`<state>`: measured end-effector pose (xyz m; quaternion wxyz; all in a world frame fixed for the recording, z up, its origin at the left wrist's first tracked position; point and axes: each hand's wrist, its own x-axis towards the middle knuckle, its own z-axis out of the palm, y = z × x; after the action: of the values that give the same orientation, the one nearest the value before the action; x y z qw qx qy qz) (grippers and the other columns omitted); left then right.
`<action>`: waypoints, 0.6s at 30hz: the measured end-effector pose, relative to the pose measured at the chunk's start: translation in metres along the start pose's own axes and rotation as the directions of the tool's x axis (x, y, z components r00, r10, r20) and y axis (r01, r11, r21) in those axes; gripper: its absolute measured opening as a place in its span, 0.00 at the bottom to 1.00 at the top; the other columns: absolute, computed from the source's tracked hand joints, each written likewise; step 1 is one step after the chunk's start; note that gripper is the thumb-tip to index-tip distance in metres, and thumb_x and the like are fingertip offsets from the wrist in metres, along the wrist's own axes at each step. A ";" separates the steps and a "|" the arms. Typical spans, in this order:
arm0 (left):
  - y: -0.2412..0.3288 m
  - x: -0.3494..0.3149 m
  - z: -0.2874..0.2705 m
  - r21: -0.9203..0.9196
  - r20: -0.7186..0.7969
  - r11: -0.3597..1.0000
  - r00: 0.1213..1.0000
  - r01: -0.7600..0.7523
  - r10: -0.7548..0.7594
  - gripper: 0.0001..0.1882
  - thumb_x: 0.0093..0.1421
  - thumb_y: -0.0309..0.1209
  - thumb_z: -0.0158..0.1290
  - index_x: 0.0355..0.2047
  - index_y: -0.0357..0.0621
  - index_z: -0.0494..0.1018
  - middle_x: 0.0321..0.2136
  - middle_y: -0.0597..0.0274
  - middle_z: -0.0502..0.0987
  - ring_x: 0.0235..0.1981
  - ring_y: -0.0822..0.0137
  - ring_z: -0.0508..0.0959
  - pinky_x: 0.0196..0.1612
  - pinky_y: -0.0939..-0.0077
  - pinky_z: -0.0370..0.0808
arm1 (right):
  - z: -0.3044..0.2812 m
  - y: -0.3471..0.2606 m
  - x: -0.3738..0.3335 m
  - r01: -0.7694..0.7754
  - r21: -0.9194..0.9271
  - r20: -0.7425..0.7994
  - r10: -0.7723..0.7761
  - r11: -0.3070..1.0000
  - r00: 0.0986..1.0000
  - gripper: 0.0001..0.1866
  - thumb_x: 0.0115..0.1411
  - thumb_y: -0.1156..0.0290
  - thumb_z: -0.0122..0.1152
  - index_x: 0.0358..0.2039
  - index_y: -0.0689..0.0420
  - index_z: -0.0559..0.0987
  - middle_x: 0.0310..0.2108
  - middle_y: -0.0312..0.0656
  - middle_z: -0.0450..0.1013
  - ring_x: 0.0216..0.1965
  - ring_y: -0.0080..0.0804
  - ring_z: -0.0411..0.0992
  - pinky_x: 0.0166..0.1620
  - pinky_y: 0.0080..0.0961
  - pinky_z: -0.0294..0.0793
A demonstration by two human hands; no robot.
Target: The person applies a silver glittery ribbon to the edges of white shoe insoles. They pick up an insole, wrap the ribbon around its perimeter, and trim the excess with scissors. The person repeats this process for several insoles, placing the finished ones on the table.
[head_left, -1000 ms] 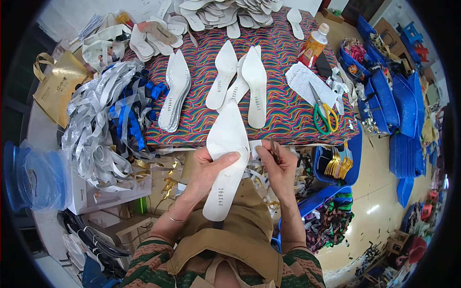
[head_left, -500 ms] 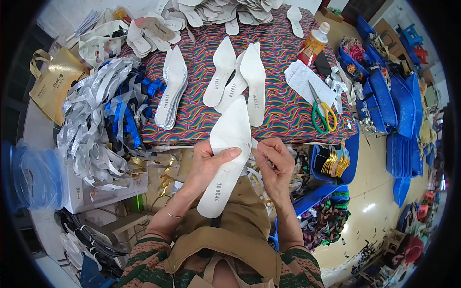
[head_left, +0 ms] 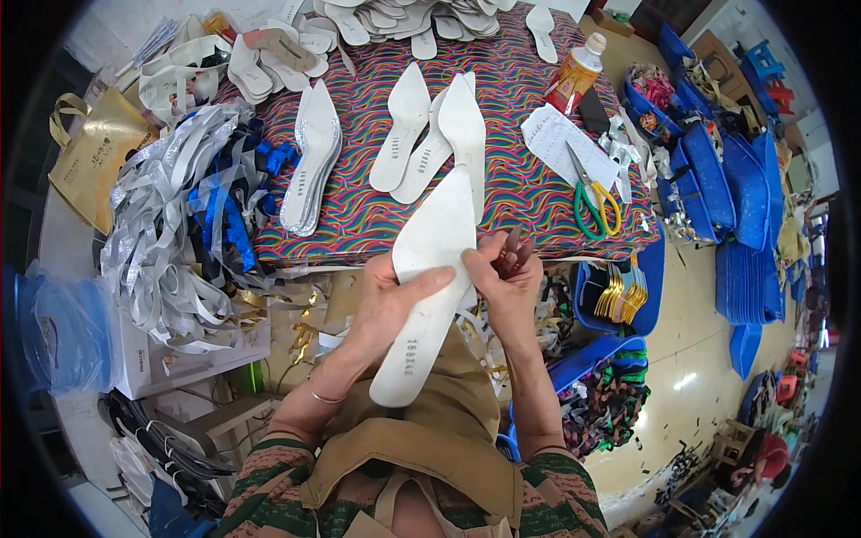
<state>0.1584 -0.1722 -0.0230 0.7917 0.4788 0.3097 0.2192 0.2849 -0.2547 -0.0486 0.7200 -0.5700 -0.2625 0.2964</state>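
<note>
A white pointed shoe insole [head_left: 434, 229] is held in front of me, toe pointing away and heel toward my body. My left hand [head_left: 384, 300] closes on its left side, thumb lying flat across the top and fingers hidden beneath. At its right edge my right hand [head_left: 513, 296] presses the thumb on the surface, the index finger partly underneath. A dark, pointed metal piece [head_left: 513, 240] sticks up among the right fingers; its kind cannot be made out. Just beyond lie several similar insoles, including a single one [head_left: 401, 130] and a stack [head_left: 311, 166] with glittery silver edges.
Silver strips [head_left: 179, 215] and blue ones heap at the left of the patterned table [head_left: 359, 211]. Scissors [head_left: 587, 184] lie on a paper sheet at right, near a drink bottle [head_left: 576, 72]. Blue bins [head_left: 619, 305] stand below the right edge. More insoles pile at the back.
My right hand has shifted from beside the insole's right edge to thumb pressing on its surface. The pointed metal piece now shows above the right fingers. The view has moved slightly.
</note>
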 end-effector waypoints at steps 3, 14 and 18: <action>0.003 0.007 -0.005 -0.098 -0.018 0.995 1.000 -0.007 0.005 0.14 0.58 0.28 0.56 0.44 0.35 0.76 0.36 0.57 0.81 0.34 0.71 0.81 0.38 0.75 0.78 | 0.005 -0.011 -0.001 -0.113 -0.002 -0.017 0.113 0.994 0.993 0.03 0.60 0.76 0.59 0.29 0.60 0.77 0.18 0.26 0.66 0.19 0.11 0.60 0.23 0.15 0.56; 0.020 0.019 0.014 -0.314 -0.029 0.943 0.994 -0.110 0.107 0.17 0.63 0.32 0.52 0.46 0.30 0.72 0.38 0.45 0.79 0.35 0.59 0.82 0.37 0.67 0.82 | 0.003 0.000 -0.057 0.133 -0.429 0.179 -0.060 0.894 0.982 0.07 0.58 0.79 0.53 0.35 0.64 0.78 0.19 0.44 0.70 0.18 0.32 0.69 0.24 0.27 0.65; 0.017 0.024 0.012 -0.205 -0.029 0.964 0.985 -0.171 0.168 0.18 0.64 0.35 0.51 0.45 0.30 0.73 0.37 0.46 0.80 0.35 0.59 0.82 0.37 0.67 0.81 | 0.000 0.002 -0.052 0.122 -0.366 0.187 -0.056 0.923 0.981 0.09 0.61 0.75 0.55 0.38 0.66 0.78 0.19 0.35 0.70 0.20 0.18 0.64 0.24 0.19 0.61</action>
<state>0.1829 -0.1571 -0.0103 0.8139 0.4173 0.2475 0.3198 0.2488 -0.2927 -0.0526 0.5848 -0.6566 -0.4016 0.2561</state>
